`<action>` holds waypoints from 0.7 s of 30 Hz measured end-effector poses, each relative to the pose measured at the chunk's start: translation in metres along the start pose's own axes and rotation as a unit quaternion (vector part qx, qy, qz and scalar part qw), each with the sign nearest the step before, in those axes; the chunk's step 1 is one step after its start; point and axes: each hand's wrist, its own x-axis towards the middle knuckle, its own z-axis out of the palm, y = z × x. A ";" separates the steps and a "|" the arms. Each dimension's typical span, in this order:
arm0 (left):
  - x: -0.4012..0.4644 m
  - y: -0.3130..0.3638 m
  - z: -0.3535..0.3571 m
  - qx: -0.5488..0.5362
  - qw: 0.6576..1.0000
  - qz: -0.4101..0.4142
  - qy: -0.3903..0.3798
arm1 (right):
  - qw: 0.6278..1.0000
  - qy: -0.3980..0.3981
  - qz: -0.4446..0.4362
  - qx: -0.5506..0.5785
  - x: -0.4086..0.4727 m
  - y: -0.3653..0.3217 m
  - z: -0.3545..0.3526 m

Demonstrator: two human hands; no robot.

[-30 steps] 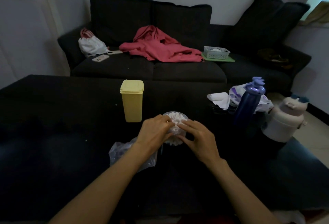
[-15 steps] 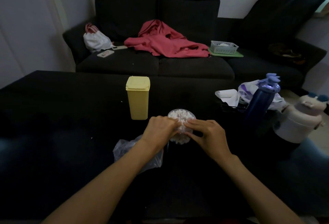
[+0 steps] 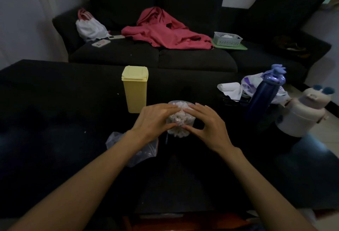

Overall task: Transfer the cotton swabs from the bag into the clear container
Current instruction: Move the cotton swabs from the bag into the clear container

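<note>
The clear container (image 3: 180, 121) stands on the dark table (image 3: 55, 120) in front of me, packed with white cotton swabs (image 3: 180, 105) that reach its rim. My left hand (image 3: 156, 118) holds its left side, fingers laid over the top and thumb against the wall. My right hand (image 3: 207, 122) mirrors this on the right side. The two sets of fingertips nearly meet over the swabs. The crumpled clear plastic bag (image 3: 145, 152) lies flat under my left wrist; whether any swabs are left in it cannot be seen.
A closed yellow box (image 3: 135, 89) stands just behind and left of the container. A dark blue bottle (image 3: 264, 95), a white bottle (image 3: 302, 113) and white wrappings (image 3: 231, 88) crowd the table's right side. A dark sofa with a red garment (image 3: 165, 32) lies behind.
My fingers have spread from the container's near rim to lie across its top, with the thumbs lower on its sides. The container and bag have stayed in place.
</note>
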 end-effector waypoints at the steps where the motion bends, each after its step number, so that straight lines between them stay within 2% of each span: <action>1: -0.001 -0.001 0.000 0.001 1.000 0.011 0.006 | 1.000 0.021 -0.009 -0.009 -0.001 -0.001 0.001; 10: -0.014 -0.013 0.016 -0.002 0.996 0.034 0.080 | 0.993 0.078 -0.058 -0.069 -0.004 -0.007 0.015; 16: -0.010 -0.013 0.018 0.006 0.996 0.045 0.083 | 0.992 0.094 -0.051 -0.066 -0.007 -0.009 0.020; 21: -0.009 -0.013 0.021 0.005 0.995 0.059 0.083 | 0.995 0.075 -0.033 -0.062 -0.008 -0.005 0.024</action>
